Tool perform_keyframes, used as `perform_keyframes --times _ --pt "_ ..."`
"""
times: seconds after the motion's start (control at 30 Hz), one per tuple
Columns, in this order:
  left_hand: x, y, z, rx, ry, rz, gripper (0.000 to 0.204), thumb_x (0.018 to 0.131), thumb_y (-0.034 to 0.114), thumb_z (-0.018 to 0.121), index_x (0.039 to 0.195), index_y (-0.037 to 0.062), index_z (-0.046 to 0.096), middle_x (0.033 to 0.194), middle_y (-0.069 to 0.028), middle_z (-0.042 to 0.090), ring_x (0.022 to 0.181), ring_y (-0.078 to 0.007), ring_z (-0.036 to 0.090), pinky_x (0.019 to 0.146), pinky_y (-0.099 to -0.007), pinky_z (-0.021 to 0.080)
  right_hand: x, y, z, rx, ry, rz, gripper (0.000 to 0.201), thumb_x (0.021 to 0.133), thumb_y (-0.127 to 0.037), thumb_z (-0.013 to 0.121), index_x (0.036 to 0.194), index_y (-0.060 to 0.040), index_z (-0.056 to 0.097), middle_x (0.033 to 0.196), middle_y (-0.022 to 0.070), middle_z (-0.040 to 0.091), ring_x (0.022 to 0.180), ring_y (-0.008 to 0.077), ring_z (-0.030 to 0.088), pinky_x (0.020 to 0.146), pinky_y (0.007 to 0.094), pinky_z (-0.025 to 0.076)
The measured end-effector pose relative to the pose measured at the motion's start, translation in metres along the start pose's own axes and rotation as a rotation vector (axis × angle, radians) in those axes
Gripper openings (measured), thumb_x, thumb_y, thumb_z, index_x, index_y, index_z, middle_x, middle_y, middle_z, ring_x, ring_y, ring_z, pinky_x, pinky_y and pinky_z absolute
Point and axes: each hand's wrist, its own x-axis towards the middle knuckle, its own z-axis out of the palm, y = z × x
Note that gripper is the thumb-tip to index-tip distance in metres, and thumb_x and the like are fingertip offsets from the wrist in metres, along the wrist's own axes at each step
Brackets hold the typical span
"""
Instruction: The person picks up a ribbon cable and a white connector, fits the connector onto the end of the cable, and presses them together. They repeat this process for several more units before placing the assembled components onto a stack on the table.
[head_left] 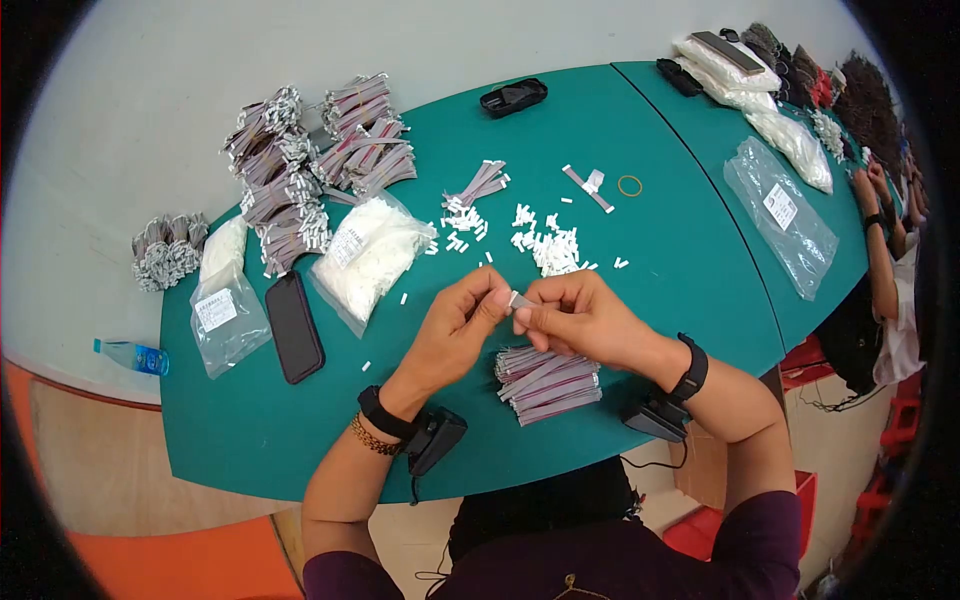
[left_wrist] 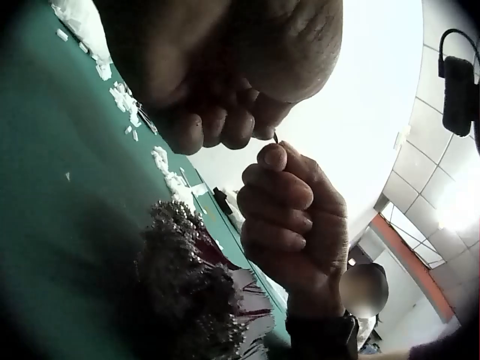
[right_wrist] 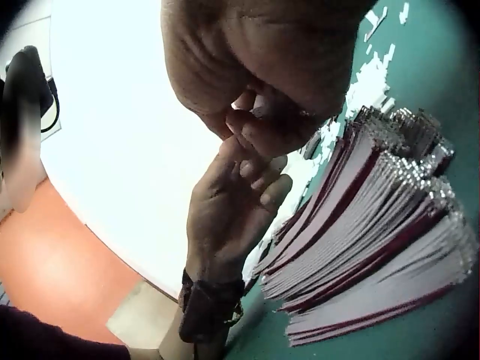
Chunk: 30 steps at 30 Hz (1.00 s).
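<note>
Over the front of the green table, my left hand and right hand meet fingertip to fingertip. Between them is a short grey flat ribbon cable with a white end. Left thumb and forefinger pinch the white end, while the right thumb and fingers grip the grey strip. Below the hands lies a stack of similar grey cables with dark red edges; the right wrist view shows the stack close up. Just beyond the hands is a heap of small white plastic pieces. My fingers mostly hide the cable in both wrist views.
Bundled cables pile up at the back left. Nearer are a bag of white pieces, another clear bag and a phone. A few loose cables and a rubber band lie beyond the heap. Another person's arm shows at right.
</note>
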Motion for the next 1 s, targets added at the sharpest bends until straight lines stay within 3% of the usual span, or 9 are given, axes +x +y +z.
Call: perform_keyframes --times 0.07,0.17,0.37,0.57,1.0 --pt "-0.001 0.004 -0.003 -0.055 -0.034 -0.076 0.025 0.096 0.024 0.047 0.080 0.0051 0.048 0.069 0.0056 0.042 0.063 -0.0021 0.034 0.055 -0.0186 0.029 0.000 0.000 -0.003 0.074 -0.038 0.048 0.020 0.089 -0.017 0.056 0.078 -0.0015 0.062 0.058 0.0007 0.056 0.043 0.0019 0.040 0.039 0.0193 0.029" --pt "0.000 0.002 -0.006 0.069 -0.072 -0.032 0.025 0.096 0.024 0.047 0.079 0.0051 0.048 0.068 0.0052 0.042 0.064 -0.0023 0.035 0.056 -0.0192 0.030 -0.001 -0.001 -0.002 0.066 -0.053 0.048 0.019 0.089 -0.016 0.056 0.078 -0.0011 0.062 0.058 0.0011 0.056 0.042 0.0018 0.039 0.038 0.0190 0.028" --pt "-0.002 -0.007 0.005 -0.011 -0.032 0.021 0.026 0.096 0.024 0.048 0.078 0.0055 0.049 0.068 0.0051 0.044 0.062 -0.0025 0.036 0.055 -0.0193 0.029 -0.003 0.004 0.004 0.111 -0.038 0.012 0.020 0.090 -0.017 0.057 0.078 -0.0007 0.062 0.057 0.0019 0.055 0.044 0.0028 0.039 0.040 0.0190 0.027" --pt "0.000 -0.003 0.006 0.024 0.043 0.047 0.026 0.095 0.025 0.049 0.078 0.0053 0.049 0.066 0.0053 0.045 0.061 -0.0019 0.036 0.053 -0.0188 0.029 0.000 0.004 -0.001 -0.086 0.029 -0.085 0.020 0.089 -0.017 0.056 0.076 -0.0029 0.061 0.058 -0.0010 0.056 0.044 0.0013 0.041 0.039 0.0190 0.029" --pt "-0.002 0.002 0.002 0.135 0.049 0.072 0.024 0.095 0.022 0.048 0.079 0.0043 0.048 0.069 0.0034 0.045 0.065 -0.0028 0.036 0.056 -0.0194 0.030 0.004 0.005 -0.002 -0.022 0.006 -0.064 0.021 0.088 -0.017 0.059 0.073 -0.0024 0.058 0.062 0.0013 0.058 0.047 0.0036 0.047 0.041 0.0188 0.036"
